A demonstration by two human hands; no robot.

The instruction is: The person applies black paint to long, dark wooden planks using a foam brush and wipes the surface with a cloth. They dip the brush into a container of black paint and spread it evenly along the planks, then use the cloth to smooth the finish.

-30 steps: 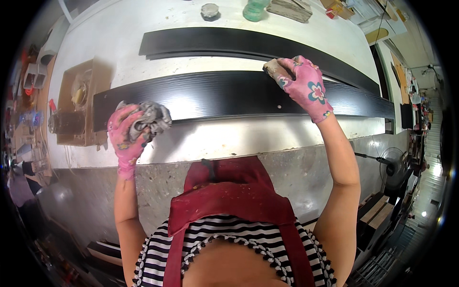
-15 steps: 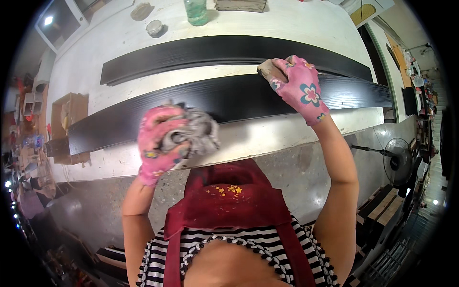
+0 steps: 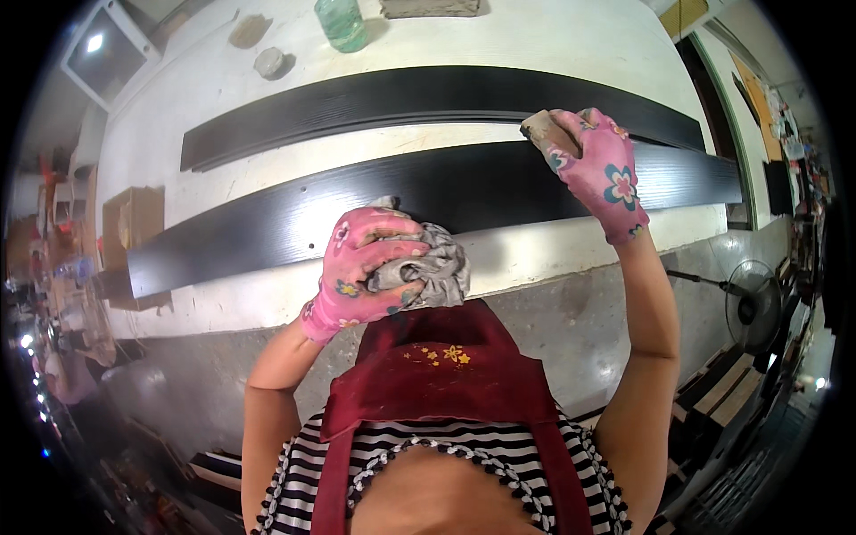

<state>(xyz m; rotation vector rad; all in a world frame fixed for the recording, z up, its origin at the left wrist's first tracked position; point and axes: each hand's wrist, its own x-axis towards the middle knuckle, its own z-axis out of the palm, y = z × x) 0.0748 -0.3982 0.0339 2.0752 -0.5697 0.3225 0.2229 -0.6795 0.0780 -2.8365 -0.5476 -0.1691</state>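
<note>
My left hand [image 3: 349, 267], in a pink flowered glove, is closed around a crumpled grey cloth [image 3: 443, 267] at the near edge of a long black board [image 3: 259, 223]. Fine grain lines and a few small holes show on this board. My right hand [image 3: 611, 178], gloved alike, grips a small beige block with a dark edge [image 3: 546, 134], perhaps a sanding block, over the board's right part. Behind lies a second black board [image 3: 357, 105] with a grooved near edge, roughly parallel to the first.
Both boards lie on a white table [image 3: 214, 80]. Toward its back stand a clear container of greenish liquid [image 3: 341, 27], a small round whitish piece [image 3: 268, 62] and a greyish block [image 3: 428, 7]. A cardboard box [image 3: 134, 214] is at left, a fan [image 3: 753, 303] at right beyond the table.
My left hand has moved right with the cloth, uncovering holes in the near board. My right hand has shifted right with the block. The view has also shifted slightly.
</note>
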